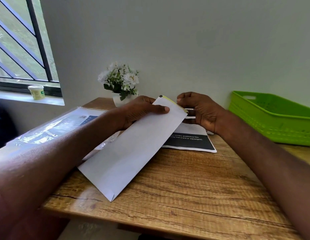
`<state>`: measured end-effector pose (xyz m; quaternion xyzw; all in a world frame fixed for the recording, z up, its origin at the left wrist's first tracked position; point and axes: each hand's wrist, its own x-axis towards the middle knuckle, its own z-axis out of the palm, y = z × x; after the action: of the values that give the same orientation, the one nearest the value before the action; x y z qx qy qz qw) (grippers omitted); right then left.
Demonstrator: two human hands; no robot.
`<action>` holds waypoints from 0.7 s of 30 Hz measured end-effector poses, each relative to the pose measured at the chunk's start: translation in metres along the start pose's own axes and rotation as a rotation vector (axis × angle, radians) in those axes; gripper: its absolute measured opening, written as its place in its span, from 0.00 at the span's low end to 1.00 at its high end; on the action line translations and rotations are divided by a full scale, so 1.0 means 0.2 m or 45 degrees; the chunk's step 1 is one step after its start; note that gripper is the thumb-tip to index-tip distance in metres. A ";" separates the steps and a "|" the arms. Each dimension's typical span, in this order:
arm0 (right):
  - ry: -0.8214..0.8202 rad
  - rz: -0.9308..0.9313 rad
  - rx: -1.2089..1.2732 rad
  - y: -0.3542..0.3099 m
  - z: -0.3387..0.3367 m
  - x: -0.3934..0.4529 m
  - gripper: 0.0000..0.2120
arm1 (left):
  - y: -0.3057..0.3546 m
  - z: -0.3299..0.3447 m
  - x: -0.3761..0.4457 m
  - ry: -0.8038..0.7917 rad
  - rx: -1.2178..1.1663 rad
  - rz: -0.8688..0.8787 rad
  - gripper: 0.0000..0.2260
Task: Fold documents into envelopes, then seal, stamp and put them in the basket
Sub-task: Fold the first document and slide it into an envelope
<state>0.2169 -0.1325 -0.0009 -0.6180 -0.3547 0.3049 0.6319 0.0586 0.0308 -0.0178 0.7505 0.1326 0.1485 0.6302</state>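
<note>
A: Head view, item one: envelope (131, 146), lower corner rested on the bench (185, 184), gripped near its top by the left hand (142, 110).

B: Right hand (201, 110): curled, yellow strip (173, 101) apparently pinched. Sealing is judged underway; pressing the flap shut is called for next.

A single wide-angle view, worn on the person's head, looks forward and down across the wooden table (185, 179) toward the pale wall (185, 40) behind it. It sits close — both forearms enter from the bottom corners and fill much of the lower frame. The left edge takes in a barred window (21, 45), the right edge a green basket (272, 118). Straight lines bow near the borders — the lens distorts.
</note>
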 end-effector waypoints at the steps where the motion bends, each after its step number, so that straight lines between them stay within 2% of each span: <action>1: 0.048 -0.068 -0.041 0.00 0.00 0.01 0.04 | 0.00 0.00 0.00 0.006 -0.012 -0.003 0.12; 6: 0.084 -0.127 -0.295 0.01 0.01 -0.01 0.07 | 0.00 -0.01 0.00 0.054 0.030 0.030 0.13; 9: 0.134 -0.268 -0.512 0.03 0.02 0.00 0.06 | 0.00 0.00 0.00 0.087 0.069 0.043 0.12; 15: 0.169 -0.450 -0.518 0.04 0.04 0.02 0.06 | 0.01 0.01 0.00 0.099 0.018 0.036 0.13; 21: 0.123 -0.470 -0.597 0.05 0.03 0.02 0.08 | 0.00 0.00 0.01 0.232 0.168 0.104 0.24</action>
<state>0.2138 -0.1254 -0.0102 -0.6859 -0.4914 0.0649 0.5328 0.0612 0.0310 -0.0176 0.7786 0.1679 0.2326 0.5581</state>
